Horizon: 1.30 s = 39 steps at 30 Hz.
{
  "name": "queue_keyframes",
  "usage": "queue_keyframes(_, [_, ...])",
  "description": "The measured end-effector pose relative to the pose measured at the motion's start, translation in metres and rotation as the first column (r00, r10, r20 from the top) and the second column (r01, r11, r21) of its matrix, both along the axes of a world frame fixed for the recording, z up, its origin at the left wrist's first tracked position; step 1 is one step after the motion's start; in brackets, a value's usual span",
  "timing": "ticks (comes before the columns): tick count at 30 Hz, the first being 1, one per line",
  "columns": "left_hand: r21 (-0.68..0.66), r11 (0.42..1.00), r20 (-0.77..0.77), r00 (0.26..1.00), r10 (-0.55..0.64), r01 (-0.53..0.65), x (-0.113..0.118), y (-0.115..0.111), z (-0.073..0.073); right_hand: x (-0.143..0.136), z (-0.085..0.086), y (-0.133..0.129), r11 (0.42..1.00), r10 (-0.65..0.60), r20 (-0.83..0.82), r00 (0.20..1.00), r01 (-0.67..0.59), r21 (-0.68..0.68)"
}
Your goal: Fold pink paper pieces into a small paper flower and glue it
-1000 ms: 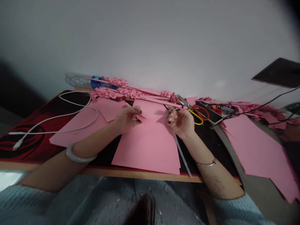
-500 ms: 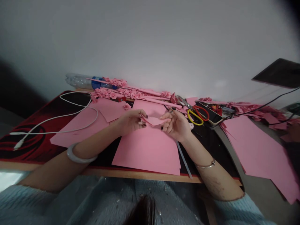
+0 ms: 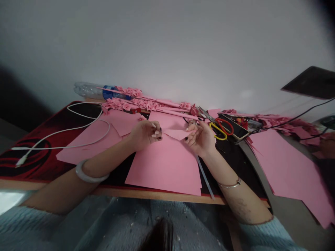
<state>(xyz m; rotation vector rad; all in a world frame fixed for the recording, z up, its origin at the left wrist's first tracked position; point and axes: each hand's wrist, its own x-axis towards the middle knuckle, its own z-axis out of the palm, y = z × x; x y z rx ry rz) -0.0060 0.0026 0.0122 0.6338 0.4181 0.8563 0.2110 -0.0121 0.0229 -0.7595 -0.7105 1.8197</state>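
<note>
A small folded piece of pink paper (image 3: 176, 134) is held in the air between my hands. My left hand (image 3: 143, 136) has its fingers curled and pinched together at the paper's pointed left corner. Its exact contact with that corner is partly hidden. Thumb and fingers of my right hand (image 3: 204, 140) close on the other end of the paper. Beneath both hands lies a large pink sheet (image 3: 163, 167), flat on the dark mat. More pink sheets (image 3: 89, 141) lie by my left forearm.
Scissors (image 3: 221, 128) with red and yellow handles lie beside a phone (image 3: 237, 128). Paper flowers (image 3: 149, 104) and a plastic bottle (image 3: 90, 90) line the wall. A white cable (image 3: 62, 148) loops at left; a pale strip (image 3: 205, 177) lies at right. Another person's dark sleeve (image 3: 324, 167) shows.
My right hand has shifted slightly right with its end of the paper. My left hand has turned and now grips nearer the corner, so more of the piece shows between the hands.
</note>
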Motion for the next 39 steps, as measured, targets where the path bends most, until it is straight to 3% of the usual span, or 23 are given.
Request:
queue_keyframes(4, [0.038, 0.997, -0.016, 0.997, 0.075, -0.074, 0.0, 0.003, -0.001, 0.003, 0.001, 0.0, 0.999, -0.028, -0.019, 0.999, 0.029, 0.017])
queue_keyframes(6, [0.13, 0.975, -0.092, 0.976, 0.195, -0.182, 0.0, 0.005, -0.003, 0.004, 0.001, 0.001, 0.999, -0.039, -0.041, 0.998, 0.04, 0.022])
queue_keyframes(8, [0.344, 0.897, -0.222, 0.904, 0.365, -0.278, 0.0, 0.006, -0.005, 0.005, 0.002, 0.001, 0.999, -0.027, -0.054, 0.998, 0.028, 0.018])
queue_keyframes(9, [0.478, 0.836, -0.283, 0.854, 0.436, -0.269, 0.0, 0.006, -0.005, 0.005, 0.002, 0.001, 1.0, -0.013, -0.055, 0.998, 0.014, 0.015])
queue_keyframes(12, [0.743, 0.667, -0.397, 0.761, 0.514, -0.063, 0.0, 0.003, -0.007, 0.004, 0.002, 0.0, 0.999, 0.037, -0.039, 0.999, -0.037, 0.007])
queue_keyframes(14, [0.815, 0.575, -0.439, 0.722, 0.535, 0.07, 0.001, 0.0, -0.008, 0.002, 0.001, -0.001, 0.998, 0.067, -0.012, 0.998, -0.067, 0.002])
queue_keyframes(16, [0.839, 0.522, -0.472, 0.686, 0.554, 0.155, 0.002, -0.002, -0.01, 0.0, 0.001, -0.001, 0.997, 0.083, 0.016, 0.996, -0.083, -0.008])
queue_keyframes(18, [0.825, 0.525, -0.512, 0.668, 0.54, 0.208, 0.003, -0.004, -0.012, 0.0, 0.0, -0.001, 0.996, 0.085, 0.039, 0.996, -0.084, -0.018])
queue_keyframes(22, [0.752, 0.63, -0.553, 0.706, 0.443, 0.194, 0.004, -0.006, -0.012, 0.001, -0.001, 0.0, 0.996, 0.087, 0.078, 0.993, -0.086, -0.02])
queue_keyframes(24, [0.736, 0.643, -0.567, 0.713, 0.411, 0.215, 0.004, -0.007, -0.01, 0.001, -0.002, 0.001, 0.994, 0.109, 0.101, 0.989, -0.107, -0.027])
queue_keyframes(28, [0.79, 0.547, -0.571, 0.657, 0.492, 0.276, 0.004, -0.008, -0.009, -0.003, -0.004, 0.0, 0.993, 0.119, 0.151, 0.981, -0.122, 0.007])
queue_keyframes(34, [0.893, 0.422, -0.437, 0.519, 0.734, 0.155, 0.007, -0.009, -0.01, -0.015, -0.01, -0.009, 0.971, 0.05, 0.342, 0.938, -0.125, 0.202])
queue_keyframes(39, [0.885, 0.464, -0.39, 0.576, 0.718, 0.021, 0.01, -0.011, -0.002, -0.018, -0.016, -0.009, 0.96, 0.135, 0.405, 0.904, -0.221, 0.172])
